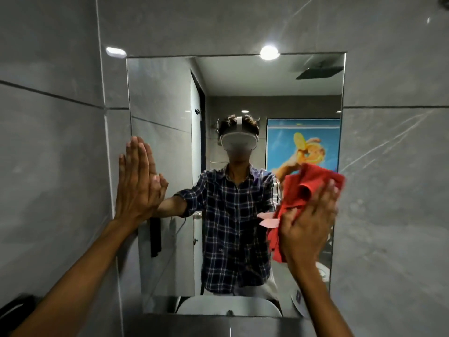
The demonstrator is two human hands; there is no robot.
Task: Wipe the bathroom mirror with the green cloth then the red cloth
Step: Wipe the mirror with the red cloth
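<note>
The left hand [136, 181] lies flat, fingers straight and together, on the left edge of the bathroom mirror [167, 98], holding nothing. At the mirror's right side, the right hand [308, 222] presses the bunched red cloth [301, 188] against the glass, fingers spread over it. Below the mirror's bottom edge, a white basin [218, 306] shows. Grey wall tiles [48, 142] surround the mirror.

no readable text, label, brand or number anywhere; the small white tag low on the mirror [243, 93] is blurred.
</note>
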